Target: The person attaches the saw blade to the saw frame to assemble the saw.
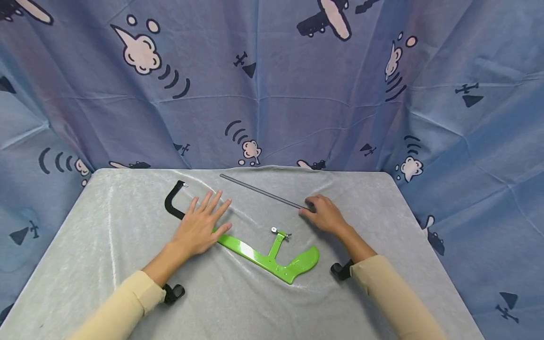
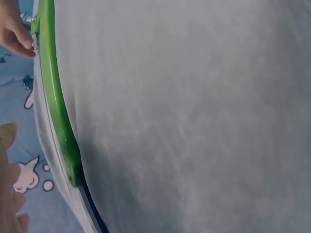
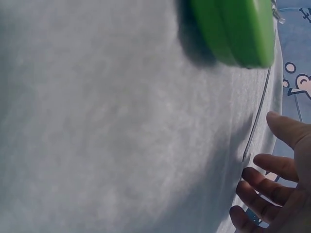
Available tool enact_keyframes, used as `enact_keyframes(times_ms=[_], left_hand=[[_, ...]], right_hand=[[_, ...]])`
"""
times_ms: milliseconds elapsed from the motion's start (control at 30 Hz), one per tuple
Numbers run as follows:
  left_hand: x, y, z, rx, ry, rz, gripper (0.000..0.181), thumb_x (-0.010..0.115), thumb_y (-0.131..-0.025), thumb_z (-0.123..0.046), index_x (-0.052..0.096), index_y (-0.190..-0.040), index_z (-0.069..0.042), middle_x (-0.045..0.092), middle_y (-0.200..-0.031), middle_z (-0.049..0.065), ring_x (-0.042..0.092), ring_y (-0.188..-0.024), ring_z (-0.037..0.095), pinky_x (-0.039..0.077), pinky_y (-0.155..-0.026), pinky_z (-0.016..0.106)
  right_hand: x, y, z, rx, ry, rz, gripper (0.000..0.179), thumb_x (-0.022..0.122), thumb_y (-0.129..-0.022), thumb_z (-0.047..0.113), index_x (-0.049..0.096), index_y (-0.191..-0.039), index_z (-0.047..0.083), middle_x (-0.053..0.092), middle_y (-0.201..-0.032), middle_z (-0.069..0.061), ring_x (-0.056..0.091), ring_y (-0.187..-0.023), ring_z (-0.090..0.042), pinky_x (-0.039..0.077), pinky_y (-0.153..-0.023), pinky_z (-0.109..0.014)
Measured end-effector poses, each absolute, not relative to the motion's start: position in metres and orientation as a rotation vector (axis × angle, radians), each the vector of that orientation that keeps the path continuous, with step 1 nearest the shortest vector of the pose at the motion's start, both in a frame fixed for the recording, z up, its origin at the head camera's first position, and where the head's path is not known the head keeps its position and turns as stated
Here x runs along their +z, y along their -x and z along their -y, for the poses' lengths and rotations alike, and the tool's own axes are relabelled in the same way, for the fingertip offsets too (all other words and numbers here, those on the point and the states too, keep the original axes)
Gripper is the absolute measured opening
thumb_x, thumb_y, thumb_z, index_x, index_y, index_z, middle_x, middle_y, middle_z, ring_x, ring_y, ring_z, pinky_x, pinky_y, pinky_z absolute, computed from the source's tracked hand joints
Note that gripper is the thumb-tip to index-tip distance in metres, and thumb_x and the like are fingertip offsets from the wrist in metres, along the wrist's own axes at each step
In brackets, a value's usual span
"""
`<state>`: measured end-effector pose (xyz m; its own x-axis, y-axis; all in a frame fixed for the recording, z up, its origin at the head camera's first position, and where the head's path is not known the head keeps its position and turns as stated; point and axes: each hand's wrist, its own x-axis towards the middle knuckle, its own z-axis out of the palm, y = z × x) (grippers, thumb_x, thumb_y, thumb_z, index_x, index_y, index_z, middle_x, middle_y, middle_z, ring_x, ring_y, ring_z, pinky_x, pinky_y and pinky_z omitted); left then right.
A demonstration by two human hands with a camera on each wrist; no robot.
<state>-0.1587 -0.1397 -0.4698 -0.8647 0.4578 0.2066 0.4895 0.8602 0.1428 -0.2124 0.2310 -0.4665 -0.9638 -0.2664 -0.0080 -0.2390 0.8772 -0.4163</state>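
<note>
A hacksaw frame (image 1: pixel 250 252), bright green with a black curved front end (image 1: pixel 170 202), lies slantwise on the table. Across its front half my left hand (image 1: pixel 197 231) is spread flat, hiding where green meets black. Behind the frame lies a thin grey hacksaw blade (image 1: pixel 263 192), apart from it. At the blade's right end is my right hand (image 1: pixel 325 215), thumb and fingers parted around that tip. In the right wrist view the blade's end (image 3: pixel 246 154) shows by the index fingertip, with the green handle (image 3: pixel 238 34) above. The left wrist view shows the frame (image 2: pixel 56 87) along its left side.
A pale grey cloth (image 1: pixel 106 236) covers the table. Blue patterned curtains (image 1: pixel 276 85) hang behind it and at both sides. Near the rear post of the frame sits a wing nut (image 1: pixel 287 237). Dark wrist mounts (image 1: pixel 174 293) stick out under both sleeves.
</note>
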Motion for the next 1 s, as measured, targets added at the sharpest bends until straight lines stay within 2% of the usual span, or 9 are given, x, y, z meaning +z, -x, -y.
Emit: enact_keyframes(times_ms=[467, 1000], left_hand=[[-0.469, 0.15, 0.119, -0.379, 0.812, 2.868, 0.064, 0.05, -0.099, -0.051, 0.041, -0.152, -0.014, 0.032, -0.158, 0.018, 0.029, -0.144, 0.039, 0.025, -0.113, 0.058], [-0.472, 0.139, 0.089, -0.592, 0.87, 2.87, 0.065, 0.048, -0.1, -0.05, 0.042, -0.151, -0.01, 0.039, -0.153, 0.021, 0.038, -0.14, 0.039, 0.033, -0.11, 0.055]], right_hand=[[-0.474, 0.223, -0.227, -0.861, 0.491, -2.931, 0.022, 0.072, -0.09, 0.01, 0.073, -0.107, -0.002, 0.067, -0.096, -0.012, 0.062, -0.09, -0.027, 0.048, -0.082, -0.046], [-0.474, 0.233, -0.222, -0.903, 0.377, -2.919, 0.005, 0.071, -0.086, 0.001, 0.074, -0.091, 0.001, 0.068, -0.082, -0.007, 0.061, -0.078, -0.022, 0.047, -0.074, -0.039]])
